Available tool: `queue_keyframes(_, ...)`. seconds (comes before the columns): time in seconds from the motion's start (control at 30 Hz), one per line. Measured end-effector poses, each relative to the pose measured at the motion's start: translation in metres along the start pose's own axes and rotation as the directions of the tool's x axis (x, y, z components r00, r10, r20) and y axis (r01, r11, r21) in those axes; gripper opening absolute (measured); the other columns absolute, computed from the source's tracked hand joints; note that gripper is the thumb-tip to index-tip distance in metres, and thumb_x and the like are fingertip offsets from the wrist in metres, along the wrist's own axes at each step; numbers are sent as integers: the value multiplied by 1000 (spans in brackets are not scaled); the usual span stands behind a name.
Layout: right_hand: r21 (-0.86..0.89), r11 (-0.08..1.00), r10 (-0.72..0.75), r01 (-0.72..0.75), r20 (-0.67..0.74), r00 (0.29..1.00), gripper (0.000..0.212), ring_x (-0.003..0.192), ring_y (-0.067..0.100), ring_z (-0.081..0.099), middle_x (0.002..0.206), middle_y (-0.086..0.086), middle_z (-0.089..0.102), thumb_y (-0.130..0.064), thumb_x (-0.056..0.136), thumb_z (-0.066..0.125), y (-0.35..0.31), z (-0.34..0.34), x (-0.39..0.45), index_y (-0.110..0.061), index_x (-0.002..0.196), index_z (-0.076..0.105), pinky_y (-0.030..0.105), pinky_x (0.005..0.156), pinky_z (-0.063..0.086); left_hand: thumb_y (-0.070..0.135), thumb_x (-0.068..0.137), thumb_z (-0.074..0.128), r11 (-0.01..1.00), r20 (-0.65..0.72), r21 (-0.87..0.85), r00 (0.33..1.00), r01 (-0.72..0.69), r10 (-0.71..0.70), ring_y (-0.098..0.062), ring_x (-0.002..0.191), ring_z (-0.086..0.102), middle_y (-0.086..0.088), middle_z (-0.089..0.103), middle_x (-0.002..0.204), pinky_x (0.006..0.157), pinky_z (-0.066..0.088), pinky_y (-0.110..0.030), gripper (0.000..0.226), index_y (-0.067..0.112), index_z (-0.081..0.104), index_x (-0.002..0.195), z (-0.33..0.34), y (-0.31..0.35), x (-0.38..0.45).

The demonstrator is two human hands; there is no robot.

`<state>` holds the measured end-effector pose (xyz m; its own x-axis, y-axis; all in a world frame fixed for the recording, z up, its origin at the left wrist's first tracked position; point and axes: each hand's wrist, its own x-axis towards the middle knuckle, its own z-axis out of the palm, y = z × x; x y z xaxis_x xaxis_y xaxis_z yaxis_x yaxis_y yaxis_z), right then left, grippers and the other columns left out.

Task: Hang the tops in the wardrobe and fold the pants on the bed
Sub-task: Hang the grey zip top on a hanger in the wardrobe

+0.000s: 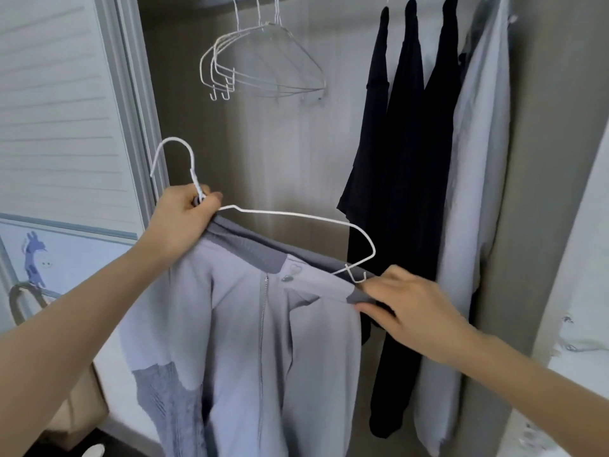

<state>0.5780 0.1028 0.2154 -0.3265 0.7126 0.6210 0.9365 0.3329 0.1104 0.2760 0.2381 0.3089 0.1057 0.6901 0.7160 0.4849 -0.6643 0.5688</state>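
Left grip (pixel 184 216) clenching one hanger (pixel 296 219), right grip (pixel 408 301) pinching one jacket (pixel 250 341), three empty hangers (pixel 260 64)

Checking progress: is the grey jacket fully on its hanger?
Not yet: the white hanger's right shoulder sits bare above the grey jacket's collar.

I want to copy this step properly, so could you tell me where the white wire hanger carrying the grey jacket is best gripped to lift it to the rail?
Grip the white wire hanger at its twisted neck, just under the hook, coming from the left, where the left hand holds it already. The hook stays free above, and the grey jacket should hang balanced below. The right hand steadies the collar.
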Motion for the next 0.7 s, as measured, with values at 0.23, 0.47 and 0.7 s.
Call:
queue_keyframes(0.23,-114,979,-182,167,-138,974,27,82,17,50,84,-13,61,-39,92,51,34,-28,8,-19,92,69,33,64,46,8,90,52,1000,105,-5,994,-4,5,-9,51,29,5,31,47,51,26,-23,40,7,34,54,5,-11,-8)
queue_keyframes(0.47,93,995,-22,37,-159,987,17,96,14,51,97,-7,60,-26,96,45,36,-51,33,-18,96,59,35,78,50,52,79,34,858,225,427,953,-285,205,-37,65,53,-3,49,53,55,35,-36,41,22,34,52,31,7,-30)
queue_keyframes(0.7,540,835,144,-105,-31,989,28,92,-3,54,123,-8,49,-21,97,51,-25,-24,61,-33,121,43,14,84,38,24,96,53,986,135,18,977,-169,165,-22,56,43,-6,46,51,64,38,-35,47,8,39,54,57,41,-27)
